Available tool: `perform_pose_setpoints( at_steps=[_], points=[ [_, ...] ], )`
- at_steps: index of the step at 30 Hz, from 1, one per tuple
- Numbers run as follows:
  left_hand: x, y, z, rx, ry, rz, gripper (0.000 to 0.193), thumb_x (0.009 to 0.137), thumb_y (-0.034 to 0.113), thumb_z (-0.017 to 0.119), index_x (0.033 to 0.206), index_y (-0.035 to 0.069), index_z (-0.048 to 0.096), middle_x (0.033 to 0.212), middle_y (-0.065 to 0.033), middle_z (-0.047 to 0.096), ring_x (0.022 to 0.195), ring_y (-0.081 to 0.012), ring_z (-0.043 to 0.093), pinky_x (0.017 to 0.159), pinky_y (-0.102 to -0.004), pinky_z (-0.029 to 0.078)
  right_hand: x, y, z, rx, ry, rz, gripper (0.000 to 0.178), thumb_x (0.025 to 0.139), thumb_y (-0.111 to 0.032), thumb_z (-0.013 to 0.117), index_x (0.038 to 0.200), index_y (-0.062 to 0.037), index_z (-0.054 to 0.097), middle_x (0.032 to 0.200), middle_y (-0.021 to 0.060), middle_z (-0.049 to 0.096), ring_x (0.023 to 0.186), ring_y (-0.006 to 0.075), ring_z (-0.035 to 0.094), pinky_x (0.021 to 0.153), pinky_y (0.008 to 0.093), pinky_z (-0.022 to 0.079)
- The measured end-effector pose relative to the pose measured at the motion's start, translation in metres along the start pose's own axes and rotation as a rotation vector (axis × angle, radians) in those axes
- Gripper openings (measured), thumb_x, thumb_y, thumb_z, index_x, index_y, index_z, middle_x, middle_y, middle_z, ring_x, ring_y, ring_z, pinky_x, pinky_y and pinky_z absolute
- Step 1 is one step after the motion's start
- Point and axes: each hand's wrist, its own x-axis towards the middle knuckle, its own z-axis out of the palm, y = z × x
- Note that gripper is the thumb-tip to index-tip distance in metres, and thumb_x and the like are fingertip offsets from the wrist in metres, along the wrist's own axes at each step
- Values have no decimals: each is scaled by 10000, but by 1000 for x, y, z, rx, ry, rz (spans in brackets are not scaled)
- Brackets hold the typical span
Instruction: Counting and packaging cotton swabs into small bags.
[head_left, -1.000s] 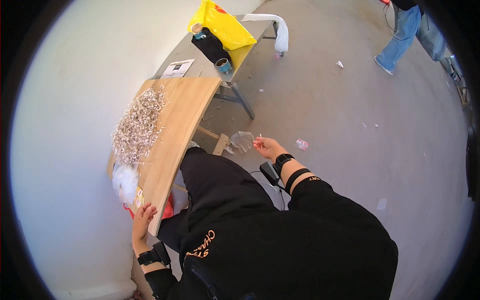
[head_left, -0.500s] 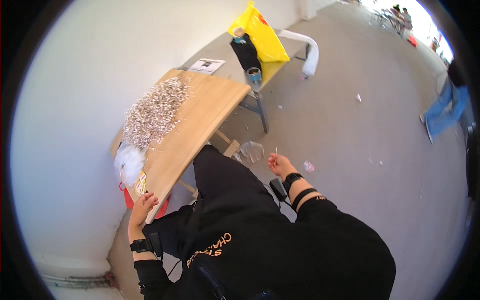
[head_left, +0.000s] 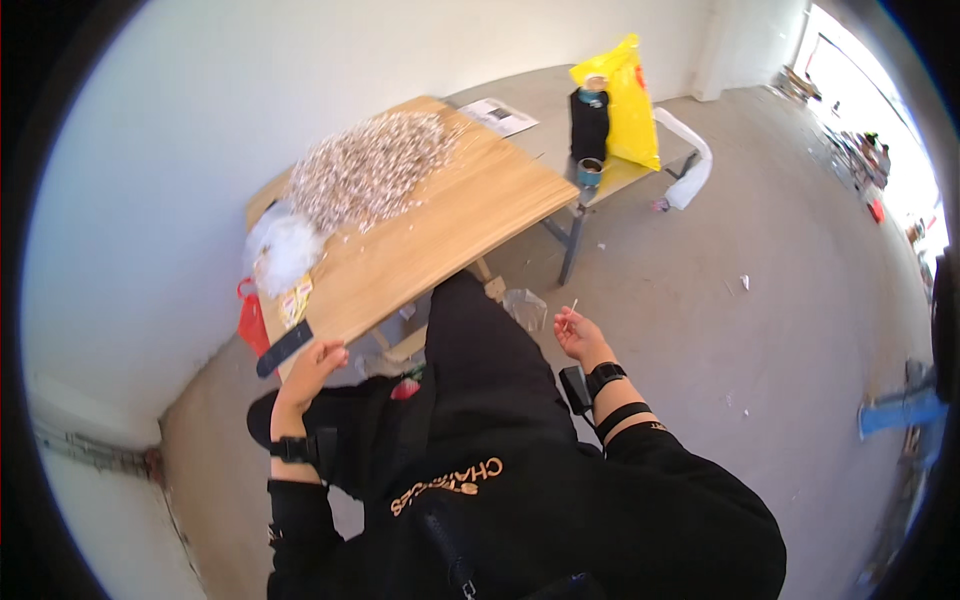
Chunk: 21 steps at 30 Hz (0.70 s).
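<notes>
My right hand (head_left: 580,335) is raised over the floor to the right of my knee, its fingers pinching a thin white cotton swab (head_left: 574,308). At the table's near left corner is my left hand (head_left: 320,365), fingers curled together; whatever they may hold is hidden. Right beside it, a dark flat rectangular object (head_left: 285,348) lies on the corner. A wide heap of cotton swabs (head_left: 370,170) covers the far left part of the wooden table (head_left: 470,215). A clear plastic bag (head_left: 283,250) and small yellow-and-white packets (head_left: 296,302) lie between the heap and my left hand.
Behind stands a second table (head_left: 550,145) with a printed sheet (head_left: 500,116), a yellow bag (head_left: 630,110), a black upright object (head_left: 589,125) and a blue cup (head_left: 589,172). A red bag (head_left: 252,315) hangs at the left edge. Litter dots the floor.
The view has swung, shifting the tables right and lower in the picture. More of the dark flat object shows beside my left hand. My right hand still pinches the swab.
</notes>
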Motion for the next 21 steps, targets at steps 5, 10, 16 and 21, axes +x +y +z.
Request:
perform_pose_setpoints(
  at_steps=[5, 10, 16, 21],
  points=[
    [9, 1, -2, 39, -53, 53, 347, 897, 220, 544, 1144, -20, 504, 1027, -69, 592, 928, -135, 571, 850, -268, 446, -1, -10, 3, -29, -2, 24, 209, 878, -47, 481, 1079, -54, 537, 848, 67, 571, 746, 171, 595, 678, 282, 534],
    [-1, 5, 0, -39, 8, 1, 328, 872, 187, 577, 1116, -27, 531, 958, -54, 593, 892, -112, 552, 815, -252, 433, -6, -8, 16, -20, 39, 48, 236, 902, -72, 444, 1126, -68, 518, 829, 52, 567, 732, 148, 590, 690, 276, 535],
    [3, -25, -3, -40, 51, 25, 346, 866, 207, 582, 1119, -24, 532, 978, -63, 597, 900, -121, 549, 810, -252, 428, 1, -3, 15, -55, 29, 109, 229, 906, -114, 474, 1128, -80, 521, 826, 32, 558, 749, 140, 592, 681, 271, 531],
    [16, -43, -10, -132, 155, -268, 472, 870, 336, 558, 1207, 16, 474, 1080, -59, 558, 968, -141, 532, 836, -273, 414, 20, -7, 8, -46, 70, 152, 223, 908, -153, 494, 1120, -99, 532, 899, 31, 570, 781, 146, 597, 670, 278, 536]
  ],
)
